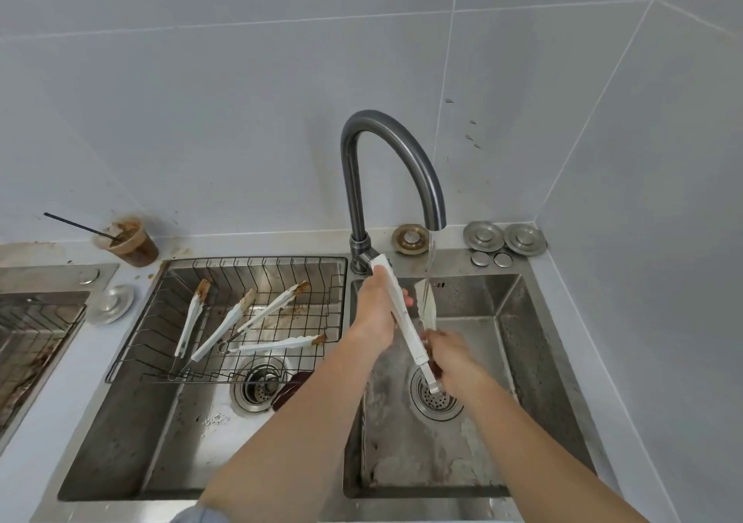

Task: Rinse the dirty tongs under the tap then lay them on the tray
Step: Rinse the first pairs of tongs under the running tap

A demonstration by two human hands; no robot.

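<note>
Water runs from the curved grey metal tap (392, 168) into the right steel sink basin (510, 301); the left hand (380, 309) is wrapped around the white plastic tongs (406, 321) held over that basin, just beside the stream; the right hand (452, 357) pinches their lower end near the drain (436, 396); four dirty white tongs (249, 317) lie in the black wire tray (257, 265) over the left basin.

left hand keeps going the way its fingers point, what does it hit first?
The left hand points up and away toward the faucet base at the back of the sink. That looks like the first contact, though depth is unclear from one view.
</note>
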